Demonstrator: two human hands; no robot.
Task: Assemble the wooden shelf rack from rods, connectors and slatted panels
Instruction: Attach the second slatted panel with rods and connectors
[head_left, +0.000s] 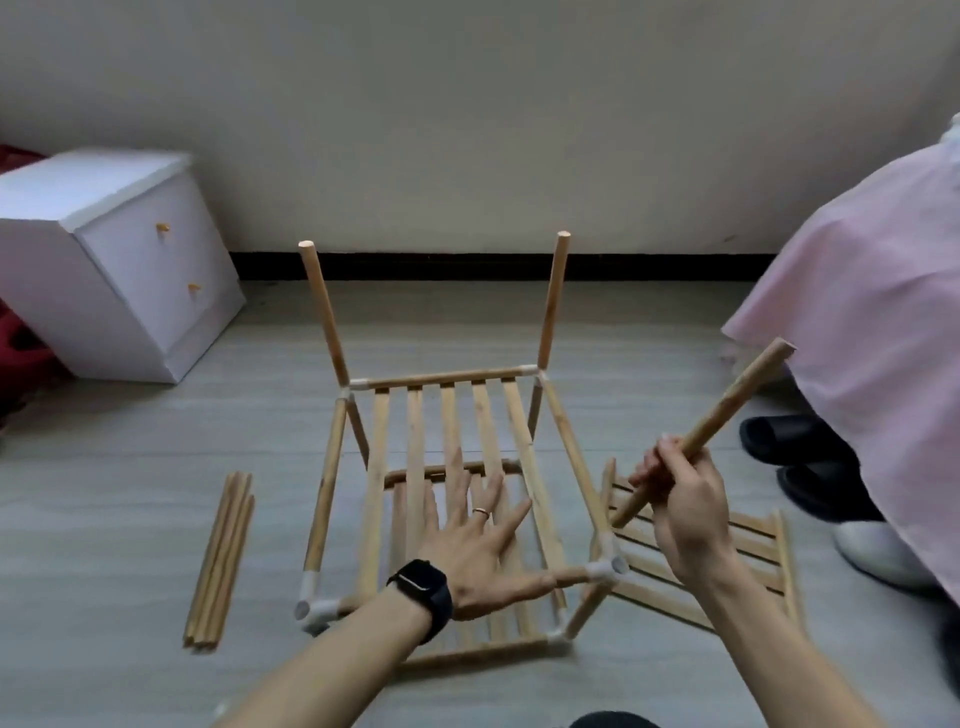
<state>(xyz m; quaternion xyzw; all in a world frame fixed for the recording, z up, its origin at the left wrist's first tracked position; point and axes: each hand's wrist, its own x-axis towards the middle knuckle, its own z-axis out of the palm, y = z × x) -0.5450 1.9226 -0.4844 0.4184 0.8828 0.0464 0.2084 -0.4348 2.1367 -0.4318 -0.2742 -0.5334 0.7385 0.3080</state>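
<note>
While the half-built rack (447, 378) of pale round rods and flat slats stands beneath it, the left hand (478, 551) lies flat with fingers spread wide over the upper slatted panel (415, 441); I cannot tell if it touches. A spare slatted panel (750, 522) lies under the right hand (680, 499), which is curled round a smooth wooden rod (737, 396) tilted up and right. Loose rods (221, 561) lie bundled well left of the left hand. A white plastic connector (602, 569) sits just below the held rod's lower end.

A black smartwatch (421, 592) with a dark rectangular screen and a black strap wraps the left wrist. A thin metallic ring (481, 512) circles one finger of the left hand (467, 545). The left forearm (322, 665) and right forearm (753, 623) are bare.
</note>
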